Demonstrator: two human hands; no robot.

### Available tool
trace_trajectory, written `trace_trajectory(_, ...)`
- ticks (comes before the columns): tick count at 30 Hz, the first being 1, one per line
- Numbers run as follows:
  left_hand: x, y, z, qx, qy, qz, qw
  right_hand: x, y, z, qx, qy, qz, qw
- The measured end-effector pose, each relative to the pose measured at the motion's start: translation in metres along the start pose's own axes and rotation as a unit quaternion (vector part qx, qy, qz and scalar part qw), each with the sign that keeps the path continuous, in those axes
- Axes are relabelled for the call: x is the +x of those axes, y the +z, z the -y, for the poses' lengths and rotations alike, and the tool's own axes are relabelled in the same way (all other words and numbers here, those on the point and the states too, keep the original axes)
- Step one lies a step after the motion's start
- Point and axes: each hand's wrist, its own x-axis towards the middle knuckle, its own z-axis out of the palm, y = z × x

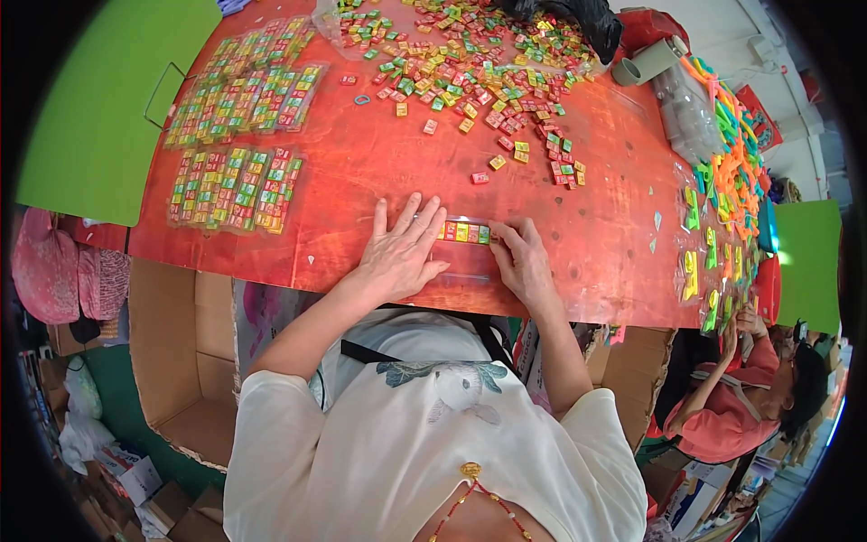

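A short row of small red, yellow and green packets [463,232] lies in a narrow clear plastic tray [468,219] near the table's front edge. My left hand [400,250] rests flat over the tray's left end, fingers stretched out and thumb pointing right. At the row's right end, my right hand [526,268] is curled with its fingertips against the last packet. Whether it pinches a separate piece there is hidden. Loose packets of the same kind [513,120] are scattered beyond my hands, thickening into a large heap [470,54] at the far side.
Filled packet trays [237,191] lie in rows at the left of the red table [361,163]. Bright plastic toy pieces [736,172] pile up at the right, near a grey-green cup [648,61]. A co-worker [745,379] sits at the right. Cardboard boxes [185,361] stand below the table edge.
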Motion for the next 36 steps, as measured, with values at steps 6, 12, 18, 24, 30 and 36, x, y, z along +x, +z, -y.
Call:
trace_trajectory(6,0.001,-0.004,0.006,-0.136,-0.030,-0.017,0.990,-0.002,-0.004,0.004,0.031,0.030,-0.004,0.999)
trace_trajectory(12,-0.006,-0.004,0.013,-0.041,-0.015,-0.012,0.999,-0.015,-0.006,-0.007,0.010,0.057,-0.043,0.997)
trace_trajectory(18,-0.003,-0.015,0.015,-0.028,-0.069,-0.007,0.997,-0.003,-0.001,0.003,0.002,0.034,-0.046,0.998)
trace_trajectory(24,0.008,-0.004,0.020,0.038,-0.038,-0.063,0.997,0.025,0.017,0.023,-0.021,-0.017,0.022,0.999)
trace_trajectory(30,0.010,-0.009,0.034,0.034,-0.001,-0.145,0.989,0.055,0.038,0.038,0.092,-0.035,0.057,0.993)
trace_trajectory(36,-0.013,-0.029,0.056,0.015,-0.119,-0.197,0.973,0.055,0.043,0.022,0.160,-0.038,0.050,0.985)
